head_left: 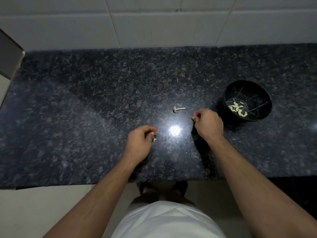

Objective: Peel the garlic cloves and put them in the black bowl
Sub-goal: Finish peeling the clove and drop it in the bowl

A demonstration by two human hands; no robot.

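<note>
Head camera view, looking down on a dark speckled granite counter [85, 103] set against a pale tiled wall [154, 23] — a person in a white shirt [168, 220] reaches both bare forearms over its front edge. Left hand [140, 143] hovers low over the stone with fingers curled inward, and a small whitish scrap of garlic skin [155, 139] shows at its fingertips; whether the scrap is pinched or merely lying beneath them cannot be told. Right hand [208, 124] is likewise curled, knuckles up, fingertips drawn in toward the thumb, and what it holds, if anything, is hidden.

Between and just beyond the two hands lies a bare garlic stem [178, 109] with its dry root disc, alone on the counter. A bright glare [175, 130] of reflected light sits on the stone between the hands.

Off to the right, just beside the right hand, stands the black bowl [248, 90] — veined with thin pale lines and tipped toward the camera. Peeled garlic cloves [238, 109], pale and curved, lie heaped in its bottom.
</note>
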